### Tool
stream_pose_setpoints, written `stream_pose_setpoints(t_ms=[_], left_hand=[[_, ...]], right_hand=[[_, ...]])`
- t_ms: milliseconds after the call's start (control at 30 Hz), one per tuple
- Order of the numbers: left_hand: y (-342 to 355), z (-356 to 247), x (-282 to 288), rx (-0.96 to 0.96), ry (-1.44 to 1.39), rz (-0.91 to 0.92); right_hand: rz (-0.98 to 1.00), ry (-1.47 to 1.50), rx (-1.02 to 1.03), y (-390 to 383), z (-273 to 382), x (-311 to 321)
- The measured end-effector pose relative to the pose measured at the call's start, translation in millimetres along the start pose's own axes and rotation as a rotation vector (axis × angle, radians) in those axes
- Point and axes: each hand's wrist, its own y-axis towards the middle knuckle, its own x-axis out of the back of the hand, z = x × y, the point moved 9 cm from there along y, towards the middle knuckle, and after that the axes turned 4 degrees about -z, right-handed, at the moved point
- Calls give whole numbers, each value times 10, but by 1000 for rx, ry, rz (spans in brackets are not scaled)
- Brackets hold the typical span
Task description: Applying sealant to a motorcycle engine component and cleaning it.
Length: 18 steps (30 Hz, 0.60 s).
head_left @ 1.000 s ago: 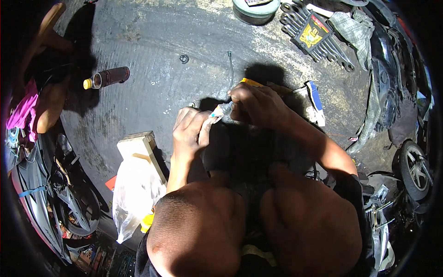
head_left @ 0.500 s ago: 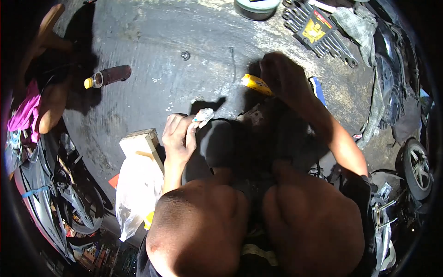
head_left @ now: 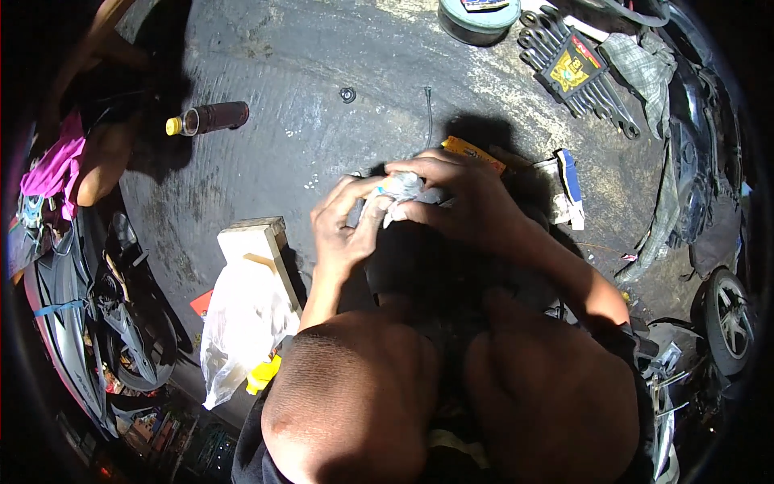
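A small crumpled packet of clear, whitish plastic point(head_left: 405, 185) is pinched between my two hands, above my knees. My left hand point(head_left: 342, 222) grips its left side with thumb and fingers. From the right, my right hand point(head_left: 472, 198) closes on the same packet with thumb and forefinger; its other fingers are partly in shadow. What the packet contains is too small to make out. Just beyond my right hand lies a flat yellow-orange box point(head_left: 474, 152) on the floor. A white and blue carton point(head_left: 568, 189) lies farther right, near my right forearm.
A bottle of dark liquid point(head_left: 216, 118) lies at left, near another person's leg point(head_left: 107, 165). Rack of spanners point(head_left: 574, 73), round tin point(head_left: 480, 22) and cloth point(head_left: 641, 68) lie far right. Wooden block point(head_left: 254, 238) and plastic bag point(head_left: 246, 323) are beside my left arm. Motorcycles flank both sides.
My right hand has come down and left from over the yellow-orange box to meet my left hand, and now grips the packet too. The view has shifted slightly.
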Motion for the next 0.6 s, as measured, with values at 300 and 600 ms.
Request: stream_pose_setpoints(t_ms=[300, 600], left_hand=[[112, -219, -42, -66, -124, -41], [6, -159, 4, -13, -145, -53]], right_hand=[[-200, 17, -2, -39, 150, 182], [-249, 32, 9, -95, 158, 90]])
